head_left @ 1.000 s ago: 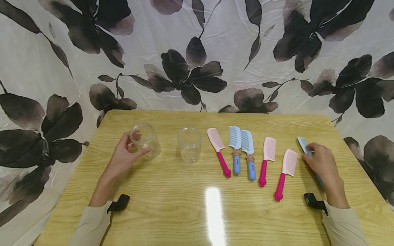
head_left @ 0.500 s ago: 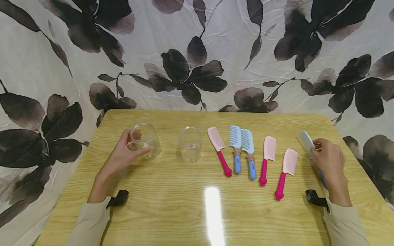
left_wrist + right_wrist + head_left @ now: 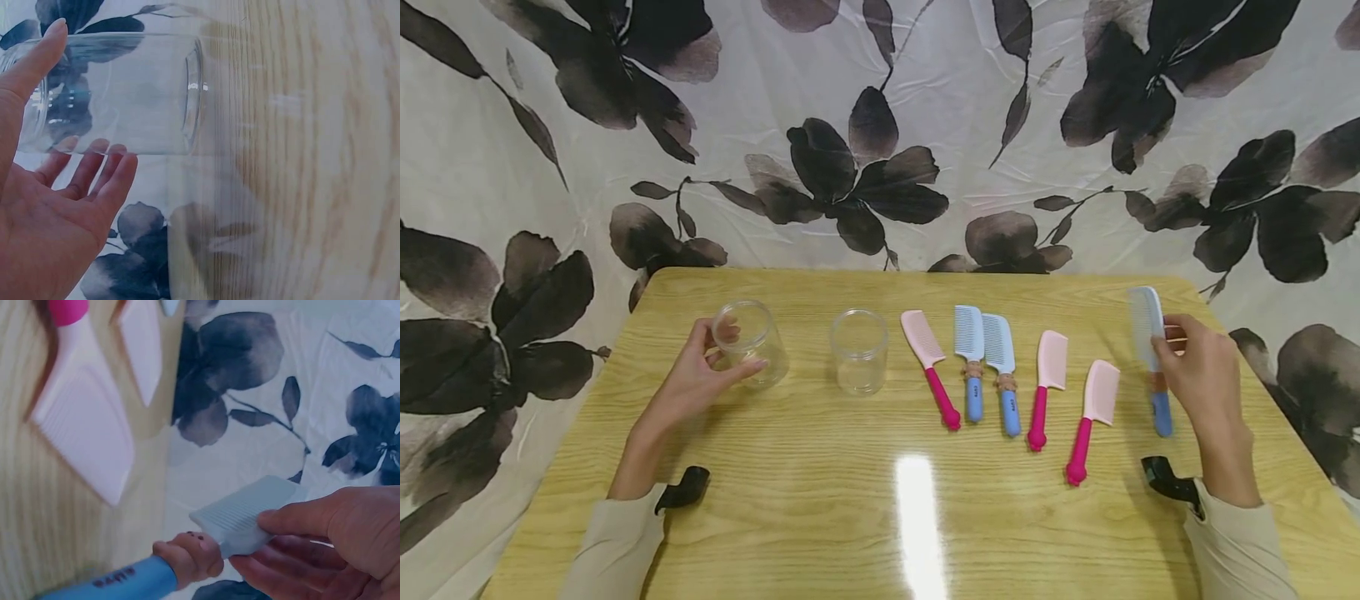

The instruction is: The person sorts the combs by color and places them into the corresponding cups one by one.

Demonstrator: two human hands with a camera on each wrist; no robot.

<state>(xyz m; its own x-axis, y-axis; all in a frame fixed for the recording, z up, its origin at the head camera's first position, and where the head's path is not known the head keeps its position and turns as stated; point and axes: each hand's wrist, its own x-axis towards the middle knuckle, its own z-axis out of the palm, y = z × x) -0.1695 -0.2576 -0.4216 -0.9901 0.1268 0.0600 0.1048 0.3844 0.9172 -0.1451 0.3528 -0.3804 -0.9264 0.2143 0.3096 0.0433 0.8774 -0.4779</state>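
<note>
My left hand (image 3: 685,392) grips a clear jar (image 3: 770,354) at the left of the table, thumb on one side and fingertips on the other. In the left wrist view the jar (image 3: 134,100) looks hollow, with nothing inside. At the far right, my right hand (image 3: 1206,375) pinches a blue comb (image 3: 1146,333) by its toothed head. The right wrist view shows thumb and fingers on the comb's pale head (image 3: 234,509), near a brown figure (image 3: 190,556) above the blue handle. The comb looks raised off the table, handle toward me.
A second clear jar (image 3: 859,358) stands beside the first. Rightward lie a pink comb (image 3: 927,340), two overlapping blue combs (image 3: 970,337) and two more pink combs (image 3: 1054,362) with magenta handles. Patterned cloth (image 3: 730,242) hangs behind the wooden table (image 3: 790,500).
My right hand has lifted the blue comb and turned it from slanted to nearly straight, its head moving farther from me. The left hand stays at the jar.
</note>
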